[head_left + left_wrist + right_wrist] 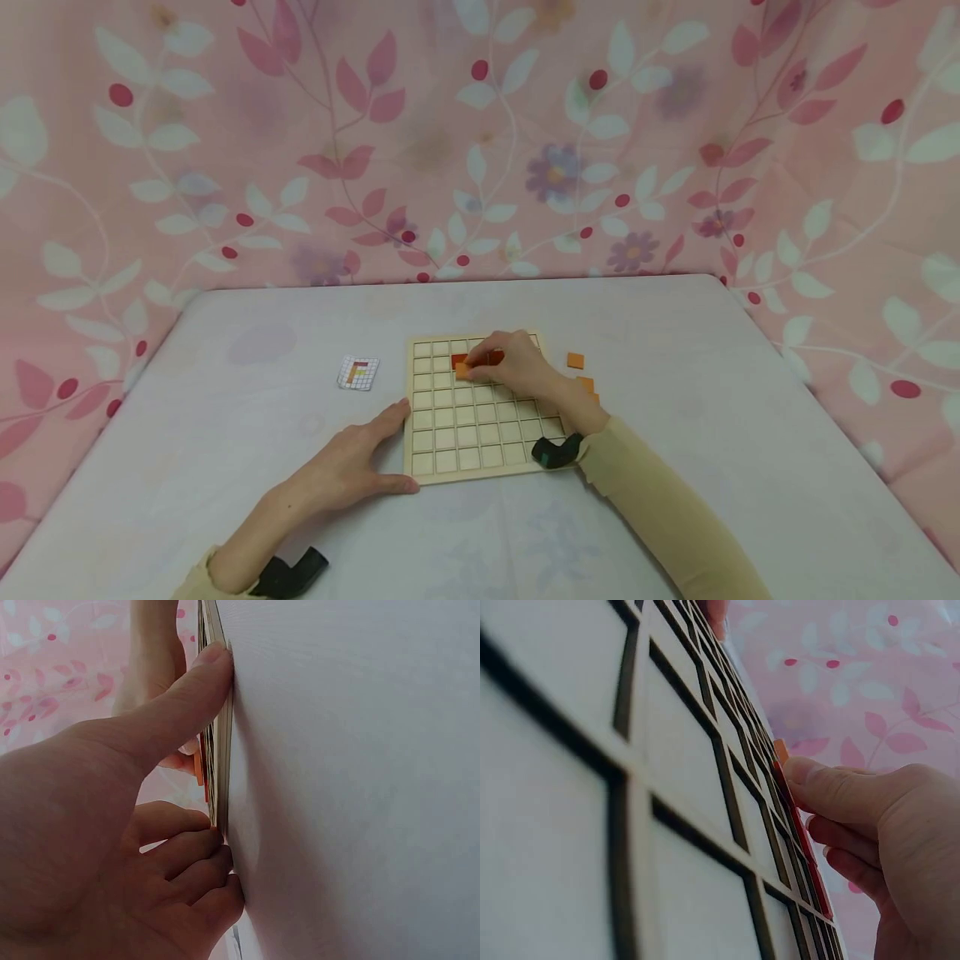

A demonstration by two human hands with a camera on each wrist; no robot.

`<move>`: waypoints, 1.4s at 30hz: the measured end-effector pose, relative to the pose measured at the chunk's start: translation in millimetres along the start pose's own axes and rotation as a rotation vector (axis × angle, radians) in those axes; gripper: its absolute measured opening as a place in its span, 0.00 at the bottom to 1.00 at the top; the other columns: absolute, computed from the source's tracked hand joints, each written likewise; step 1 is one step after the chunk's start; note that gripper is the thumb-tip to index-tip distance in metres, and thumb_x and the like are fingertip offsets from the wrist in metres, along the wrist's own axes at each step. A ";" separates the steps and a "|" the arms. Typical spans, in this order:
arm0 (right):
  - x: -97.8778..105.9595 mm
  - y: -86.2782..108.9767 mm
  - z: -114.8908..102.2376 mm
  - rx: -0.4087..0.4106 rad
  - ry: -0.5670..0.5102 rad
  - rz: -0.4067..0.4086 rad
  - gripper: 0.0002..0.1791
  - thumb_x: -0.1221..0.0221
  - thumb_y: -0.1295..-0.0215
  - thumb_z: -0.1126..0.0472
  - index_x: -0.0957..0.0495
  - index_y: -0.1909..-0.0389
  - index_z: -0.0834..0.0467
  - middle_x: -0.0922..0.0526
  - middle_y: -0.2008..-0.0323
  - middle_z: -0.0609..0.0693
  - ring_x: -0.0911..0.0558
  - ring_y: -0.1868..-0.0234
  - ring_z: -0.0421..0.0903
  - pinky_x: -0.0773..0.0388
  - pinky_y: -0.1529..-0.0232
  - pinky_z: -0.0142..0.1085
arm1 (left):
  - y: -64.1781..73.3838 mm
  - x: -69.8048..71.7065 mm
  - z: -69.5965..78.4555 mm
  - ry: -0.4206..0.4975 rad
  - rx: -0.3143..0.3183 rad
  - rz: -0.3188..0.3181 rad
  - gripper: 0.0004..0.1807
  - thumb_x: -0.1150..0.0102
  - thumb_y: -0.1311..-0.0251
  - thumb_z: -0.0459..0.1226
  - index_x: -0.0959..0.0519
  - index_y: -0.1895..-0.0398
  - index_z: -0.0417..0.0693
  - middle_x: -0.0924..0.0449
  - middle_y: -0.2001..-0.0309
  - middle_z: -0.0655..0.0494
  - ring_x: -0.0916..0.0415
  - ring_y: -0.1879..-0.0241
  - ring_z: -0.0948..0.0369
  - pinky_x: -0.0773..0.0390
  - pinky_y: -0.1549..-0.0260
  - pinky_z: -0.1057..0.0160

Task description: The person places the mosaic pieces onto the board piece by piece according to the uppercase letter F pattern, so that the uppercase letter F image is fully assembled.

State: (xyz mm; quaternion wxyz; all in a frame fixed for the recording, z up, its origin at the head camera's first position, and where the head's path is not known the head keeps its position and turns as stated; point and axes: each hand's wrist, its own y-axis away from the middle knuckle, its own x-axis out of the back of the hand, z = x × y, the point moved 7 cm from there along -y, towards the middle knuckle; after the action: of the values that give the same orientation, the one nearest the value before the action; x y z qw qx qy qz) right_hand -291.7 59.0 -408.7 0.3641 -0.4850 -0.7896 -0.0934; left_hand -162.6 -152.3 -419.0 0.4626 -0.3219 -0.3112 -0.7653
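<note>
A pale wooden grid board [467,436] lies flat on the table. My right hand [517,364] is over its upper part, pinching an orange square tile [461,372] between thumb and fingers. Just behind that tile is a red tile [458,359] on the board. The right wrist view shows red tiles [821,889] in a row along the grid, partly behind the fingers. My left hand [345,467] rests beside the board with thumb and fingers spread, their tips touching its left edge. In the left wrist view the thumb [187,694] lies against the board's side.
Left of the board lies a small pattern card [358,373] with a coloured figure on a grid. Several loose orange tiles [575,360] lie to the right of the board, some partly hidden by the right wrist. A pink floral cloth [450,150] hangs behind the white-covered table [247,400].
</note>
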 end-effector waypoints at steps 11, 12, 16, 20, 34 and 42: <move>-4.3 1.5 -7.1 0.089 0.004 -0.030 0.10 0.25 0.46 0.58 0.10 0.62 0.51 0.12 0.63 0.42 0.18 0.59 0.40 0.20 0.58 0.37 | 0.9 0.6 1.4 -0.003 -0.010 0.002 0.60 0.24 0.55 0.58 0.44 0.21 0.47 0.43 0.22 0.51 0.45 0.24 0.50 0.39 0.30 0.44; -4.4 1.6 -7.6 0.092 0.001 -0.029 0.11 0.25 0.47 0.58 0.10 0.62 0.52 0.12 0.63 0.42 0.18 0.60 0.41 0.21 0.59 0.37 | 0.9 0.6 1.5 -0.003 -0.010 0.001 0.60 0.24 0.55 0.58 0.44 0.21 0.46 0.44 0.22 0.51 0.45 0.24 0.50 0.39 0.30 0.44; -4.7 1.2 -8.8 0.125 0.023 -0.026 0.10 0.25 0.47 0.58 0.10 0.62 0.52 0.11 0.63 0.42 0.18 0.60 0.40 0.22 0.60 0.34 | 0.8 0.8 1.6 -0.009 -0.011 0.003 0.60 0.24 0.55 0.57 0.44 0.22 0.46 0.43 0.22 0.51 0.44 0.24 0.49 0.38 0.30 0.44; -5.2 0.8 -9.0 0.162 0.031 -0.023 0.10 0.25 0.47 0.59 0.10 0.62 0.52 0.11 0.63 0.42 0.17 0.60 0.38 0.21 0.59 0.33 | 1.1 0.8 1.7 -0.013 -0.017 0.008 0.60 0.23 0.55 0.57 0.44 0.22 0.45 0.43 0.23 0.50 0.43 0.25 0.49 0.38 0.30 0.44; -5.3 2.2 -7.9 0.132 0.046 -0.021 0.11 0.25 0.46 0.57 0.10 0.61 0.51 0.12 0.62 0.41 0.18 0.58 0.38 0.21 0.54 0.34 | 2.3 2.2 2.7 -0.021 -0.038 0.021 0.60 0.23 0.55 0.57 0.43 0.22 0.44 0.42 0.23 0.48 0.42 0.26 0.48 0.38 0.30 0.44; -4.9 2.4 -8.7 0.142 0.013 -0.017 0.11 0.25 0.47 0.59 0.10 0.62 0.53 0.12 0.64 0.43 0.18 0.59 0.40 0.22 0.57 0.35 | 2.2 1.6 2.3 -0.023 -0.039 0.018 0.60 0.24 0.55 0.57 0.43 0.22 0.44 0.42 0.23 0.49 0.41 0.26 0.49 0.37 0.31 0.44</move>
State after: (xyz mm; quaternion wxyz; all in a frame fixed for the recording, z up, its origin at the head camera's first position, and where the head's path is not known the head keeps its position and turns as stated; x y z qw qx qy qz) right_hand -284.1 52.4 -406.2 0.4018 -0.4507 -0.7960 -0.0434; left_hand -160.8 -152.2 -416.0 0.4593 -0.3423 -0.2985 -0.7634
